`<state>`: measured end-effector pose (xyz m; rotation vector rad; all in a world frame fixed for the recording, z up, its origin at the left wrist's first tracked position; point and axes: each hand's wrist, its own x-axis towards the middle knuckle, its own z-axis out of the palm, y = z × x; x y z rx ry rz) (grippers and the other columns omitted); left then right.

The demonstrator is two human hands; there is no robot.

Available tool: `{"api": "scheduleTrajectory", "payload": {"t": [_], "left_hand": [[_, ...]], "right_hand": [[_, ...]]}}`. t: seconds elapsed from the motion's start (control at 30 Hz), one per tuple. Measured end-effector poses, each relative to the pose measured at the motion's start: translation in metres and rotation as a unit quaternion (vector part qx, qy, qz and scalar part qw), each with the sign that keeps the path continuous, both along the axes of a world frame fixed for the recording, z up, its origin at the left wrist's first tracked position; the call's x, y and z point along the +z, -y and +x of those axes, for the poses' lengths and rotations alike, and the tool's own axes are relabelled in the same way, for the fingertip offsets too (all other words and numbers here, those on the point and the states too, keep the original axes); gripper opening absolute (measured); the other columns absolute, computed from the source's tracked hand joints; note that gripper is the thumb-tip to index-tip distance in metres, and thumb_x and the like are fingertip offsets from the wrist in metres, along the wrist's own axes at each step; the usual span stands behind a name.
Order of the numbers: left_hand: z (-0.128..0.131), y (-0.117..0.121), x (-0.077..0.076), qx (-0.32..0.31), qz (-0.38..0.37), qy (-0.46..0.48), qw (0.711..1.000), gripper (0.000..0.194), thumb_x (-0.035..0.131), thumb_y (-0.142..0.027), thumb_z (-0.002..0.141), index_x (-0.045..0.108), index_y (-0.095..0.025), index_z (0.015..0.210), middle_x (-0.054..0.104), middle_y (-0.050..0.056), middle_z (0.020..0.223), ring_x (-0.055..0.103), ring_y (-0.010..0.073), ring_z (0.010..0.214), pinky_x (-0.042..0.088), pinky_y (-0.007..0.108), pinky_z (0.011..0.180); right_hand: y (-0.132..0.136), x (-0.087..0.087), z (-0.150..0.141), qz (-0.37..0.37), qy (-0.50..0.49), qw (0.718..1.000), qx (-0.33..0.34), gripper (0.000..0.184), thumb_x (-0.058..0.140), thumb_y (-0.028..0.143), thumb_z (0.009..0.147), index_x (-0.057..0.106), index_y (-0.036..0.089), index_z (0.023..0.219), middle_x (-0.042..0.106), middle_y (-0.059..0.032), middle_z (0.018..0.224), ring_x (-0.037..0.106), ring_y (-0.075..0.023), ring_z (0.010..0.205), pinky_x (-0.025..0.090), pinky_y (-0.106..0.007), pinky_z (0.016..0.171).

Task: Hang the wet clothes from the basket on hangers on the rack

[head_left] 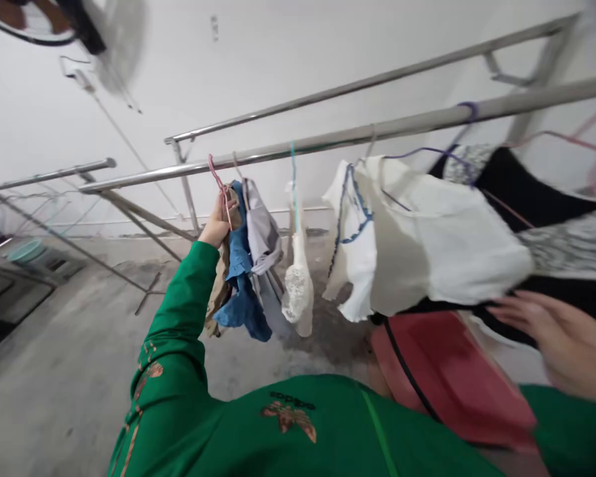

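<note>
Hands are well apart. The left hand [217, 224] clamps a pink wire hanger [223, 192] holding a tan garment [217, 298], its hook at the steel drying-rack rail [328, 147], with blue cloth [241, 291] just beside. The blurred right hand [561, 338], fingers open, sits just below a white garment [427, 232] on a purple hanger [427, 154].

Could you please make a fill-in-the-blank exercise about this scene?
The left hand grips a ____ wire hanger.
The lace-trimmed white garment hangs from a ____ hanger.
The sleeve on that arm is ____.

Missing words: pink; light blue; green.
</note>
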<state>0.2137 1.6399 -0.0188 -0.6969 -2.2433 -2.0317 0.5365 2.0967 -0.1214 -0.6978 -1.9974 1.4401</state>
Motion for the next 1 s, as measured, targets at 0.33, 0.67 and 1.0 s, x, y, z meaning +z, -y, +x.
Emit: {"api": "scheduleTrajectory", "payload": {"t": [0.33, 0.67, 1.0], "left_hand": [[0.034, -0.184, -0.01, -0.144, -0.038, -0.104, 0.983, 0.115, 0.076, -0.028, 0.073, -0.006, -0.03, 0.153, 0.04, 0.01, 0.151, 0.036, 0.0276, 0.142, 0.031, 0.043, 0.118], [0.04, -0.372, -0.045, -0.197, -0.044, -0.158, 0.967, 0.122, 0.066, -0.036, 0.085, -0.042, -0.02, 0.139, 0.019, 0.018, 0.159, 0.02, 0.0327, 0.147, 0.01, 0.05, 0.122], [0.11, -0.383, -0.05, -0.101, -0.045, -0.222, 0.969, 0.092, 0.055, -0.051, 0.09, -0.01, -0.026, 0.15, 0.016, 0.014, 0.157, 0.022, 0.0286, 0.148, 0.02, 0.045, 0.121]], "right_hand": [[-0.005, 0.016, -0.041, 0.202, -0.124, 0.971, 0.03, 0.081, 0.067, 0.043, 0.075, 0.032, 0.017, 0.142, 0.041, -0.023, 0.138, 0.062, -0.0272, 0.108, 0.053, -0.044, 0.092], [-0.067, 0.024, -0.057, 0.211, -0.124, 0.969, -0.002, 0.067, 0.06, 0.032, 0.08, 0.034, 0.029, 0.141, 0.045, -0.0107, 0.14, 0.058, -0.0235, 0.113, 0.054, -0.046, 0.094], [-0.042, 0.055, 0.008, 0.362, -0.202, 0.905, -0.098, 0.039, 0.045, 0.036, 0.093, 0.045, 0.027, 0.131, 0.055, -0.0113, 0.124, 0.059, -0.026, 0.11, 0.054, -0.049, 0.092]]}}
